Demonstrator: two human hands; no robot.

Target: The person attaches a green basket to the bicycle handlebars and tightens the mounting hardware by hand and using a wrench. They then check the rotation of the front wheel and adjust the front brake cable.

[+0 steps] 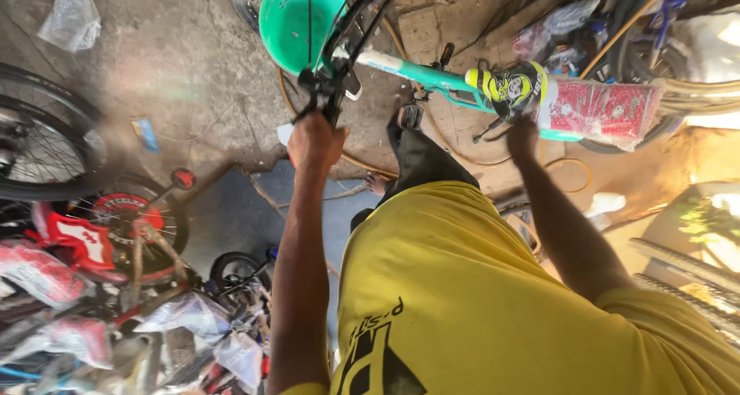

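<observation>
Arms stretch forward over a small teal bicycle [432, 77]. Left hand [314, 142] grips its black handlebar [327, 94]; right hand [523, 137] clasps the saddle [510, 89].

Premises: a bicycle repair workshop. Evidence: a stained concrete floor [185, 63]; a loose spoked wheel [38, 141] at one side; several children's bicycles [116, 233], partly in plastic wrap, packed together; spare tyres [686, 272] stacked opposite; a teal bicycle frame [432, 77] with wrapped saddle [605, 110] in the middle.
</observation>
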